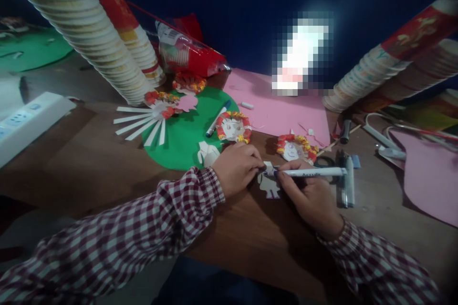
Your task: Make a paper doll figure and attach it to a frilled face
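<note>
Right of the green disc [186,140], the left hand [238,167] pinches a paper figure [269,185] down on the bench [107,171]. The right hand [311,198] has its grip closed around a white marker [315,172], tip at the figure's head. The figure looks barely coloured; bare bench lies nearer than the disc, clutter beyond.

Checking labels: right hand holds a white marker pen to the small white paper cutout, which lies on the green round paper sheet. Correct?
No. The head view shows the small white paper cutout lying on the brown wooden table, clear of the green round paper sheet. The right hand does hold the white marker pen to it.
</note>
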A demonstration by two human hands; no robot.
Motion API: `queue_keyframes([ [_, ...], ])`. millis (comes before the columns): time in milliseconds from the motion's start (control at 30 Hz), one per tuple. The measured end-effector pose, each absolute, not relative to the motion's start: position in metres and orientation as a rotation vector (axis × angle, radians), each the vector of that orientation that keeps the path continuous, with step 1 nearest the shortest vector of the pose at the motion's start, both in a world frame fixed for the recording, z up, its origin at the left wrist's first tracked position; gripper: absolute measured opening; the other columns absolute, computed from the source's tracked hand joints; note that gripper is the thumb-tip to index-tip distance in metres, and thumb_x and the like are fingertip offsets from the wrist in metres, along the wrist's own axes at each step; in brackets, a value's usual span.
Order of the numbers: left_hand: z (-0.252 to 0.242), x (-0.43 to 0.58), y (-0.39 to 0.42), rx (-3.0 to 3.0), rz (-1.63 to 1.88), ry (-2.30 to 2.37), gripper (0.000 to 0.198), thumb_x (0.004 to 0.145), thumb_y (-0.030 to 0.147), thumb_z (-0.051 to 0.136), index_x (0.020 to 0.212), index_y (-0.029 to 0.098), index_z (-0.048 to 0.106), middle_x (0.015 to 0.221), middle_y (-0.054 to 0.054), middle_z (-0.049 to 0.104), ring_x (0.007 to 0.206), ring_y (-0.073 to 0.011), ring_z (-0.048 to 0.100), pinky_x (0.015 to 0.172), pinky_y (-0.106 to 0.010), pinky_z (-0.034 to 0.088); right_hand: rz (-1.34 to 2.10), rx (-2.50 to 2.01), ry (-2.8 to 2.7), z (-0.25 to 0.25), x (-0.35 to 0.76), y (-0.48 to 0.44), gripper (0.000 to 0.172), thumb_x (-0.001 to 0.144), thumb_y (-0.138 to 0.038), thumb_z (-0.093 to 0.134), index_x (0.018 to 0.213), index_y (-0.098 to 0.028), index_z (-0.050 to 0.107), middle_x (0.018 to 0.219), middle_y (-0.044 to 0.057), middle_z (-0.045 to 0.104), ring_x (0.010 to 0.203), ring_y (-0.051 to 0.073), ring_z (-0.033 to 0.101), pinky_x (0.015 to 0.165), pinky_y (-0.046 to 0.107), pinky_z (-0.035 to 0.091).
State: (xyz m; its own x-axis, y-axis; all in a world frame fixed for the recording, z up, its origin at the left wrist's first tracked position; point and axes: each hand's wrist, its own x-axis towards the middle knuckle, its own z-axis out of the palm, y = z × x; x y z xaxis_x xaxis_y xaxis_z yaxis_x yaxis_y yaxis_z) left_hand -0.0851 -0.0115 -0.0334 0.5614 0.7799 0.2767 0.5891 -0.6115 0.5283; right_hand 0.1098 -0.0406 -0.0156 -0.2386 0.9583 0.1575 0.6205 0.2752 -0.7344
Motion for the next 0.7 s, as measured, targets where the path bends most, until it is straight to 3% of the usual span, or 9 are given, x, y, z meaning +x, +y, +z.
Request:
queue_keyframes([
  [700,-0.0304,-0.0836,-0.0125,2.413,0.662,1.143,0.018,0.084,0.015,0.052,0.087,0.018,0.07,0.091,-0.004,0.064,0.086,-0.0172,0.054,0.08,-0.033,0.042,0.647,-1.402,-2.021,-0.0165,0.1089,-0.0403,0.012,0.086,-0.029,0.053,0.082,-0.019,0.059,0.071,0.001,0.063,0.064,0.015,0.059,0.062,0.026,0.045],
])
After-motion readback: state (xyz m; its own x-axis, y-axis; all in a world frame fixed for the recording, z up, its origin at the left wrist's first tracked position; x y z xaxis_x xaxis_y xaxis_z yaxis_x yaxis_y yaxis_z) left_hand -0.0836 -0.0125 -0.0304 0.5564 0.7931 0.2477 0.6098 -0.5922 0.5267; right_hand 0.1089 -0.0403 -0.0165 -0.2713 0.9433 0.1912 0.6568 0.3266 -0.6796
